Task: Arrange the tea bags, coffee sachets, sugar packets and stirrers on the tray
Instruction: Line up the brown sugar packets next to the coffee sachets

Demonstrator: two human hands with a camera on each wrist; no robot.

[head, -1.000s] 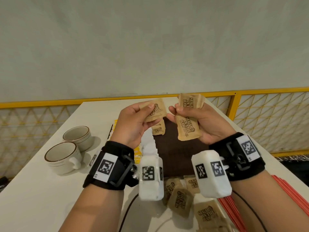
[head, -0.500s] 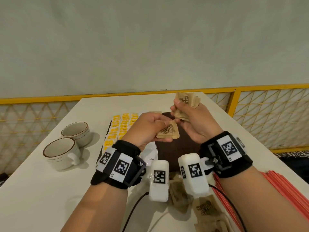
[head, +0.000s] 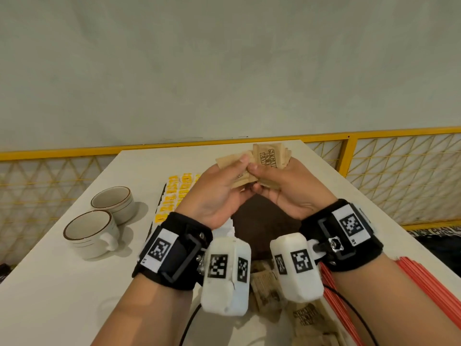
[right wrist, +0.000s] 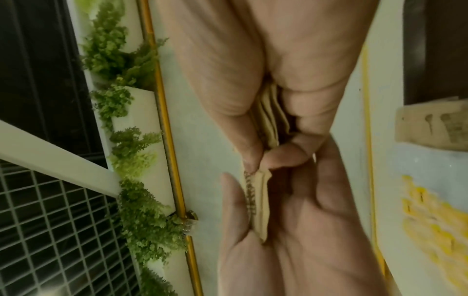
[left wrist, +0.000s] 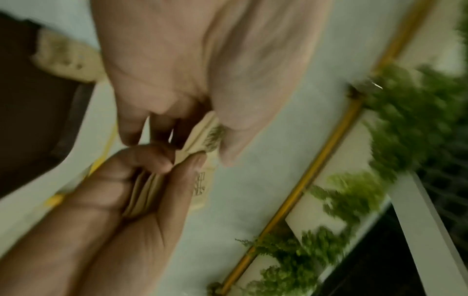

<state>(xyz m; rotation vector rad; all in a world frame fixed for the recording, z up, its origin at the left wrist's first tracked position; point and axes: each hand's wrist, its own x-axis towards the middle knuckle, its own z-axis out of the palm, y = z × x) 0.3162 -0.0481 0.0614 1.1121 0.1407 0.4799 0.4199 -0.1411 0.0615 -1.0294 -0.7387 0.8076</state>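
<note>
Both hands meet above the dark brown tray [head: 257, 221]. My right hand [head: 257, 176] grips a fanned stack of brown sugar packets [head: 272, 156], edge-on in the right wrist view [right wrist: 268, 120]. My left hand [head: 239, 168] pinches one sugar packet [head: 232, 161] between thumb and fingers, right against that stack; the left wrist view shows this packet [left wrist: 205, 138] too. On the tray lie rows of yellow sachets [head: 174, 193], white sachets [head: 227, 228] and one brown packet [right wrist: 435, 124].
Two empty cups [head: 112, 201] [head: 89, 233] stand left of the tray on the white table [head: 62, 283]. Loose brown sugar packets [head: 264, 283] lie near me. Red stirrers [head: 411, 283] lie at the right. A yellow railing [head: 349, 146] runs behind the table.
My left hand dipped toward the tray with one packet, then came back up to the right hand's stack and now pinches a packet there. The right hand lowered a little.
</note>
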